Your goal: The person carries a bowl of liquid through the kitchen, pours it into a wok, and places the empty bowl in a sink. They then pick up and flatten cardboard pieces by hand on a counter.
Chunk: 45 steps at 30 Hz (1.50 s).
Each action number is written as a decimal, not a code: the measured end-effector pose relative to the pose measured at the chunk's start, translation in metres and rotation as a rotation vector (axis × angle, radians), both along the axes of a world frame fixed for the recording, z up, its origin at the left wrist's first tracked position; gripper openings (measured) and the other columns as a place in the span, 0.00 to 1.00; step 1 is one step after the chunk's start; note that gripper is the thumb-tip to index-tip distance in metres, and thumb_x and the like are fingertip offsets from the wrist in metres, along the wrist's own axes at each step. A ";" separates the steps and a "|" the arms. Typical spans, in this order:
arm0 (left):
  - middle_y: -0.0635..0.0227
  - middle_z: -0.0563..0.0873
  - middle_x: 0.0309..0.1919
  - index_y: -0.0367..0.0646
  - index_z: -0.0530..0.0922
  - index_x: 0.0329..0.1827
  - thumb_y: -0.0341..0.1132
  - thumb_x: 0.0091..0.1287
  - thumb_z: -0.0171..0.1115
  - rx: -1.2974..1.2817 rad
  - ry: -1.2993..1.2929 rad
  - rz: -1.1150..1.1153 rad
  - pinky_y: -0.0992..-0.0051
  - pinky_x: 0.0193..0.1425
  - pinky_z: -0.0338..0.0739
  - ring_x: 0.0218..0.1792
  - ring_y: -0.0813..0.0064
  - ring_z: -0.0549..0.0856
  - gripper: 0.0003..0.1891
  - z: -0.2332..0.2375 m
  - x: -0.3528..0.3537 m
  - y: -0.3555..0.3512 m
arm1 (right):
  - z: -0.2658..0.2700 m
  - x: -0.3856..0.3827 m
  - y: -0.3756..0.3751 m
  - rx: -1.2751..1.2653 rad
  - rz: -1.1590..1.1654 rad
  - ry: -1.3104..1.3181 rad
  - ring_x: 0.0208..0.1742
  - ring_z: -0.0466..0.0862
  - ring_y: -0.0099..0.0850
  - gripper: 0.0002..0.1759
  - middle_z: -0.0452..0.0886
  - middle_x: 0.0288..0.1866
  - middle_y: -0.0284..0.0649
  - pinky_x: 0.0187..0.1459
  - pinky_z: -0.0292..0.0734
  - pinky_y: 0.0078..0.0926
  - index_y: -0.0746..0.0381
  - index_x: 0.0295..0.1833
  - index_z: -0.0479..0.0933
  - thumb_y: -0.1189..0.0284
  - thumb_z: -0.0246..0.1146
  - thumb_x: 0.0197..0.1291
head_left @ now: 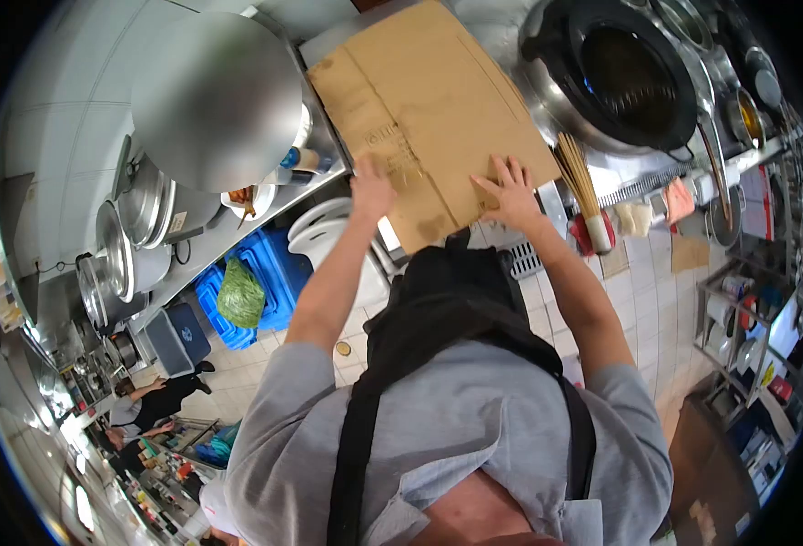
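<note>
A large brown cardboard sheet point(438, 100) with a crease, printing and dark stains lies in front of me over the counter. At its left edge, my left hand point(373, 188) is closed on the cardboard, its fingers bunched and partly blurred. My right hand point(512, 193) rests on the sheet's near right part with the fingers spread out flat. Beside the right hand, a bundle of thin wooden sticks point(579, 177) stands in a holder.
A big dark wok-like pan point(629, 77) holds dark liquid at the back right. Left are metal pots point(133, 246), a plate with food point(252, 202) and a bottle point(306, 159). Below stand a white stool point(360, 273) and blue bins point(278, 264) with a green bag point(240, 293). People point(146, 405) are farther off.
</note>
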<state>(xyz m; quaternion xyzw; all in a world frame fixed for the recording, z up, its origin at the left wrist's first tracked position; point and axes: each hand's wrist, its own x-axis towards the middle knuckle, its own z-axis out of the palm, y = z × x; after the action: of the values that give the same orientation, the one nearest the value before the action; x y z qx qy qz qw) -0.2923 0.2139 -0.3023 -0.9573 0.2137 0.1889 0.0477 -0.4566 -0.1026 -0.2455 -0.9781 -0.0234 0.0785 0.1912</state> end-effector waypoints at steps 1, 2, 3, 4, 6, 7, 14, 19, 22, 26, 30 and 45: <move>0.41 0.47 0.82 0.29 0.54 0.80 0.57 0.53 0.79 -0.090 0.035 -0.110 0.46 0.81 0.57 0.82 0.39 0.48 0.61 0.006 -0.015 -0.015 | 0.000 0.006 -0.004 -0.015 0.006 0.000 0.83 0.49 0.60 0.57 0.50 0.85 0.47 0.76 0.51 0.68 0.29 0.77 0.67 0.52 0.84 0.35; 0.41 0.48 0.82 0.31 0.55 0.80 0.57 0.52 0.79 -0.173 0.067 -0.218 0.45 0.80 0.59 0.82 0.36 0.47 0.60 0.017 -0.047 -0.032 | 0.001 0.004 -0.003 -0.025 0.014 0.000 0.83 0.50 0.61 0.58 0.49 0.85 0.47 0.75 0.52 0.68 0.29 0.77 0.67 0.51 0.84 0.35; 0.41 0.46 0.83 0.33 0.55 0.81 0.54 0.52 0.80 -0.116 0.191 -0.164 0.41 0.79 0.60 0.81 0.32 0.45 0.60 0.071 -0.076 -0.058 | 0.002 0.001 -0.001 -0.033 0.021 0.005 0.82 0.50 0.61 0.58 0.49 0.85 0.48 0.75 0.53 0.68 0.28 0.77 0.66 0.51 0.84 0.35; 0.42 0.44 0.83 0.35 0.54 0.81 0.52 0.51 0.81 -0.062 0.324 -0.111 0.37 0.77 0.60 0.81 0.29 0.43 0.60 0.119 -0.097 -0.081 | 0.003 0.001 0.000 -0.065 0.024 0.006 0.82 0.51 0.61 0.58 0.48 0.85 0.49 0.74 0.55 0.68 0.28 0.78 0.65 0.51 0.84 0.35; 0.44 0.41 0.83 0.36 0.53 0.82 0.50 0.49 0.83 -0.035 0.252 -0.043 0.30 0.75 0.58 0.80 0.27 0.42 0.62 0.095 -0.106 -0.086 | 0.007 0.002 0.002 -0.097 0.020 0.017 0.82 0.52 0.61 0.59 0.48 0.85 0.49 0.74 0.55 0.67 0.28 0.78 0.65 0.52 0.84 0.35; 0.44 0.39 0.84 0.37 0.53 0.82 0.48 0.48 0.84 -0.024 0.224 -0.011 0.26 0.73 0.58 0.80 0.25 0.41 0.62 0.079 -0.111 -0.083 | 0.009 0.000 0.001 -0.116 0.016 0.031 0.81 0.52 0.61 0.59 0.48 0.85 0.49 0.74 0.56 0.66 0.28 0.78 0.65 0.52 0.84 0.35; 0.50 0.39 0.85 0.42 0.49 0.84 0.46 0.44 0.82 -0.059 0.180 0.023 0.22 0.69 0.59 0.80 0.25 0.45 0.64 0.061 -0.092 -0.066 | 0.007 0.006 -0.011 -0.146 -0.034 0.103 0.81 0.53 0.60 0.59 0.49 0.85 0.49 0.73 0.59 0.63 0.28 0.79 0.62 0.55 0.84 0.38; 0.53 0.39 0.85 0.43 0.49 0.84 0.49 0.43 0.83 0.002 0.223 0.019 0.24 0.68 0.62 0.80 0.29 0.48 0.67 0.071 -0.088 -0.071 | 0.016 0.011 -0.012 -0.162 -0.028 0.128 0.81 0.54 0.60 0.58 0.48 0.86 0.49 0.71 0.62 0.61 0.26 0.79 0.61 0.56 0.83 0.40; 0.55 0.39 0.86 0.44 0.48 0.85 0.51 0.43 0.84 0.027 0.232 -0.003 0.26 0.69 0.62 0.81 0.31 0.48 0.68 0.075 -0.086 -0.067 | 0.004 0.007 -0.018 -0.172 -0.010 0.086 0.81 0.55 0.58 0.58 0.47 0.86 0.48 0.71 0.63 0.59 0.24 0.79 0.61 0.54 0.83 0.41; 0.55 0.40 0.86 0.44 0.48 0.85 0.53 0.43 0.84 0.024 0.227 -0.015 0.29 0.71 0.64 0.81 0.32 0.48 0.68 0.071 -0.088 -0.066 | 0.001 0.004 -0.022 -0.173 -0.004 0.088 0.81 0.56 0.57 0.57 0.48 0.86 0.47 0.71 0.63 0.57 0.23 0.79 0.61 0.54 0.82 0.42; 0.55 0.40 0.86 0.44 0.48 0.85 0.53 0.45 0.84 0.021 0.226 -0.017 0.30 0.71 0.64 0.82 0.33 0.47 0.67 0.073 -0.088 -0.065 | 0.002 0.005 -0.022 -0.183 -0.009 0.111 0.81 0.56 0.56 0.56 0.48 0.86 0.45 0.71 0.63 0.57 0.22 0.79 0.61 0.53 0.81 0.42; 0.50 0.47 0.83 0.39 0.51 0.82 0.51 0.44 0.84 -0.168 0.145 0.096 0.36 0.72 0.66 0.80 0.35 0.53 0.65 0.071 -0.089 -0.050 | -0.006 0.016 -0.057 0.006 -0.199 -0.003 0.79 0.60 0.57 0.47 0.57 0.82 0.54 0.73 0.63 0.56 0.48 0.77 0.67 0.52 0.77 0.53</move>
<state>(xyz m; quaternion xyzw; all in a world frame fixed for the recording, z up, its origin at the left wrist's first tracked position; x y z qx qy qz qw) -0.3809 0.1636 -0.2315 -0.9508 0.1856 0.2414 -0.0572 -0.4402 -0.1594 -0.2516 -0.9752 0.0732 0.0578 0.2009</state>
